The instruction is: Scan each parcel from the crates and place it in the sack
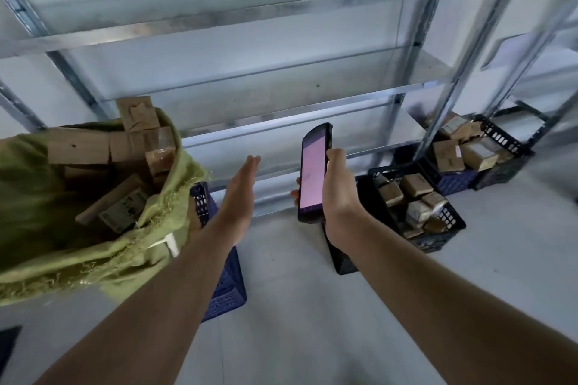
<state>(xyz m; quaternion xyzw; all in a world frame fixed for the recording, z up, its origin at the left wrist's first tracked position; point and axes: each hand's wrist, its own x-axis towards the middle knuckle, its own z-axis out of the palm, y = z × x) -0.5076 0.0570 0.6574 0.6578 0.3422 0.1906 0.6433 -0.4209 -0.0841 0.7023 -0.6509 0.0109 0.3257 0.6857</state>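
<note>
A green sack (47, 222) at the left stands open and holds several brown cardboard parcels (137, 141). My left hand (239, 194) hovers just right of the sack with straight fingers and holds nothing. My right hand (339, 194) grips a black handheld scanner (312, 172) upright, its pink screen lit. A black crate (450, 222) on the floor to the right holds several brown parcels (414, 186). Further right, more crates (500, 147) hold more parcels (448, 155).
A blue crate (225, 287) stands on the floor under the sack, partly hidden by my left forearm. A metal shelving rack (250, 97) fills the back, its uprights standing close behind the crates. Grey floor (312, 322) stretches between the sack and the crates.
</note>
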